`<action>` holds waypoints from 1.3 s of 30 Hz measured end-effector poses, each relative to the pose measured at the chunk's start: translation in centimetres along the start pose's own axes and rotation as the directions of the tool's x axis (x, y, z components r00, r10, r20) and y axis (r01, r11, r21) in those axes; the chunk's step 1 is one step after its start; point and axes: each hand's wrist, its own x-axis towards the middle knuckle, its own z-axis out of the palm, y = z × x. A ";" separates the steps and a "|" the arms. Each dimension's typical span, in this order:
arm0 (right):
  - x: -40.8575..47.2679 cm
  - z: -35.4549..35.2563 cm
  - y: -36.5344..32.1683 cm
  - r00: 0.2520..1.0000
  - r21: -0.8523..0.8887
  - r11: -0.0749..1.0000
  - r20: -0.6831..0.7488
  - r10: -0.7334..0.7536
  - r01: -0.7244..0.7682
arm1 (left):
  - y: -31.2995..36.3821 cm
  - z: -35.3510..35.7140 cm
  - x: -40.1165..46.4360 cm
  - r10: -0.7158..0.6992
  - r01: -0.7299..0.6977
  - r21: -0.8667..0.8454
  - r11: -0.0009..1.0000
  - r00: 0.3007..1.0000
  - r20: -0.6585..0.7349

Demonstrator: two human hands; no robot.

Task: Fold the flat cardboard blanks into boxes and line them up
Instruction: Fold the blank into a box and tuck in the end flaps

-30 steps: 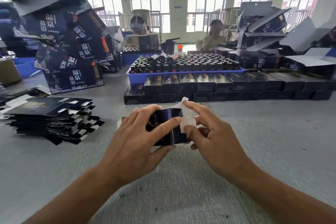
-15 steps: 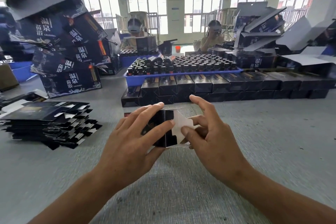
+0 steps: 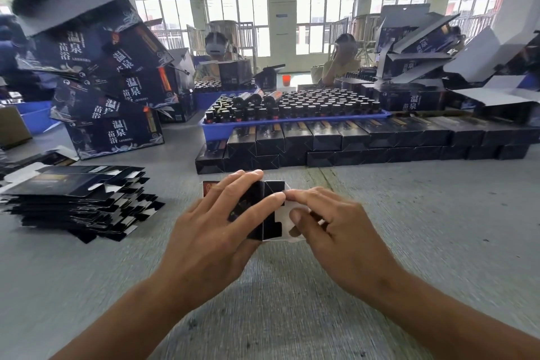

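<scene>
A small black cardboard box [image 3: 273,215] is held just above the grey table in the middle of the view. My left hand [image 3: 216,231] grips its body, fingers over the top and thumb along the near side. My right hand [image 3: 336,228] pinches the white end flap [image 3: 285,213] with thumb and forefinger and bends it into the box's open end. A stack of flat black blanks [image 3: 76,199] lies at the left. Behind my hands, a long line of folded black boxes [image 3: 350,140] runs two layers high across the table.
A blue tray [image 3: 292,123] of dark bottles sits behind the box line. Large printed cartons [image 3: 114,79] are piled at the left and more open cartons [image 3: 423,67] at the right. Two people sit across the table. Bare grey table surface [image 3: 423,228] lies to my right.
The white end flap has been bent further in toward the box's open end. My right forefinger has come down onto it. The box has turned slightly in my left hand.
</scene>
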 end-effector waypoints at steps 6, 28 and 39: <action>0.0 -0.6 -0.4 0.984 -0.046 0.999 0.175 0.022 -0.015 | -0.5 0.1 -0.2 -0.035 0.035 -0.008 0.999 0.999 0.009; -0.1 -0.2 0.0 0.992 0.222 0.967 0.019 0.123 -0.124 | -0.5 -0.4 -0.1 0.036 -0.036 0.100 0.994 0.999 0.000; 0.4 0.0 -0.1 0.979 0.397 0.896 0.040 0.201 -0.201 | 1.3 -0.6 0.3 -0.101 0.097 -0.104 0.990 0.994 -0.040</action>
